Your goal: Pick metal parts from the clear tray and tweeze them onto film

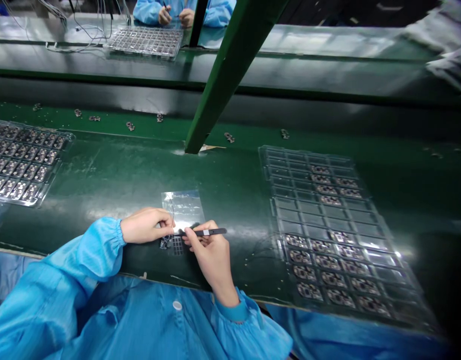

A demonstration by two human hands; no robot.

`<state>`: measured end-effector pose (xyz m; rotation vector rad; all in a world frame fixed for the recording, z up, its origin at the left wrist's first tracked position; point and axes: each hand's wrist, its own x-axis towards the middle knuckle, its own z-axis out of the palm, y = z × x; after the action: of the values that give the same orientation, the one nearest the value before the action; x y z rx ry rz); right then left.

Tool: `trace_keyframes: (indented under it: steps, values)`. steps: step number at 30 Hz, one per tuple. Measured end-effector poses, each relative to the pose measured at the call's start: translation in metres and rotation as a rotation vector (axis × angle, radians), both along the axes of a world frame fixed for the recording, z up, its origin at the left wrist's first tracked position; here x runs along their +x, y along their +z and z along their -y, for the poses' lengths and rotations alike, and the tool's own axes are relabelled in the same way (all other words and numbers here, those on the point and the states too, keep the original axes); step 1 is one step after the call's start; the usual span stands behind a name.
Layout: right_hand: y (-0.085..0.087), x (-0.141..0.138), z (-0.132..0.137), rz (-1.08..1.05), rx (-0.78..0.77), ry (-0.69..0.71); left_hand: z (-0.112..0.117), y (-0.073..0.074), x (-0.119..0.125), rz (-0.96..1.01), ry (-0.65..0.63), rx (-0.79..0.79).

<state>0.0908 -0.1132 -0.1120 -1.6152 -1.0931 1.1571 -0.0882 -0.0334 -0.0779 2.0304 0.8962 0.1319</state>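
Note:
My right hand [211, 250] is closed around black tweezers [215, 231] with a pale band on the shaft, their tip pointing left. Close to that tip, my left hand [147, 226] has thumb and fingers pinched together; what lies between them is too small to make out. Just below the left fingertips is a small circuit board [164, 243], and a thin dark wire rises near them. A clear plastic sheet [185, 202] lies under both hands, with a grid of small dark squares [177, 245] at its near end.
To the right, a clear compartment tray [301, 207] is partly filled with circuit boards. A fuller tray [35, 197] stands at left. Several loose boards [130, 126] lie along the back strip. A green post [230, 65] rises ahead; beyond it a co-worker's hands [164, 15] work near another tray [143, 41].

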Motion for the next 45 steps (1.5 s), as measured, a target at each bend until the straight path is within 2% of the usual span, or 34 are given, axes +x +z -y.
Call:
trace_keyframes:
  steps: [4,7,11,14,16,45]
  values:
    - [-0.001,0.004,-0.003,-0.205,-0.01,-0.053,0.0,0.001,0.0,-0.007,0.008,-0.001]
    - [-0.002,0.008,-0.004,-0.319,0.029,-0.13,0.003,0.001,0.002,-0.001,0.071,-0.024]
    - [-0.005,0.008,-0.001,-0.331,0.087,-0.207,0.008,0.001,0.009,0.05,0.213,-0.184]
    - [-0.006,0.006,0.002,-0.302,0.091,-0.193,0.011,0.0,0.013,0.081,0.262,-0.307]
    - [-0.006,0.005,0.002,-0.283,0.083,-0.177,0.011,-0.001,0.014,0.071,0.27,-0.333]
    - [-0.001,0.004,0.002,-0.223,0.042,-0.176,0.01,-0.001,0.015,0.049,0.27,-0.3]
